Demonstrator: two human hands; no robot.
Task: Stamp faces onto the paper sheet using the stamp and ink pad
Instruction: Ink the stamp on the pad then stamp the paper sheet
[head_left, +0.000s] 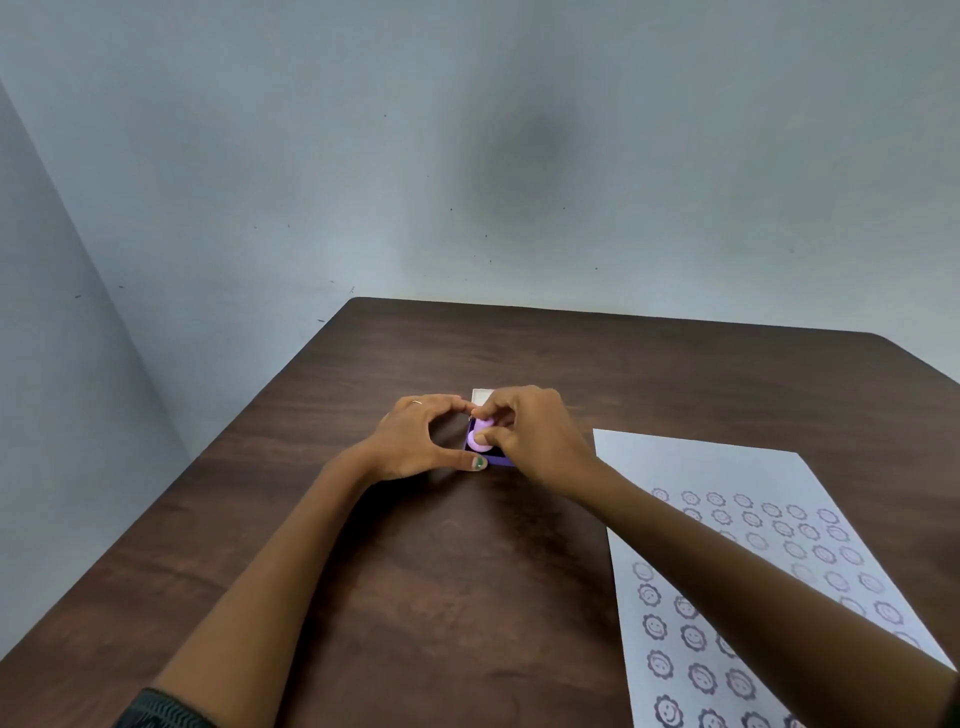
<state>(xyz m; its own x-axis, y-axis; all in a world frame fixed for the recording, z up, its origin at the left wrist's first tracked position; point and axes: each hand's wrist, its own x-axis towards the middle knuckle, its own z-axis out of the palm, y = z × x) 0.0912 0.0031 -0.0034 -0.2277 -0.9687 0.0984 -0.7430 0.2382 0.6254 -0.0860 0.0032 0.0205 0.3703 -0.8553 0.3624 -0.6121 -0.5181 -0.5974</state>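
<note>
Bracing the ink pad (500, 459) at mid-table, left hand (415, 439) spread wide, thumb and fingertips on its left edge. Pinched narrow around the small lilac stamp (480, 435), right hand (535, 434) pressing it into the ink; probably light, rigid, best gripped by its rounded sides. Lying flat and flimsy at near right, paper sheet (675, 457) already rowed with faces

Both forearms bare. Left hand (415, 441): thin ring (416, 402) on one finger, green-painted thumbnail (478, 462). Dark patterned sleeve cuff (161, 709) near left elbow, well below the ring. Right hand (535, 436) unadorned.
</note>
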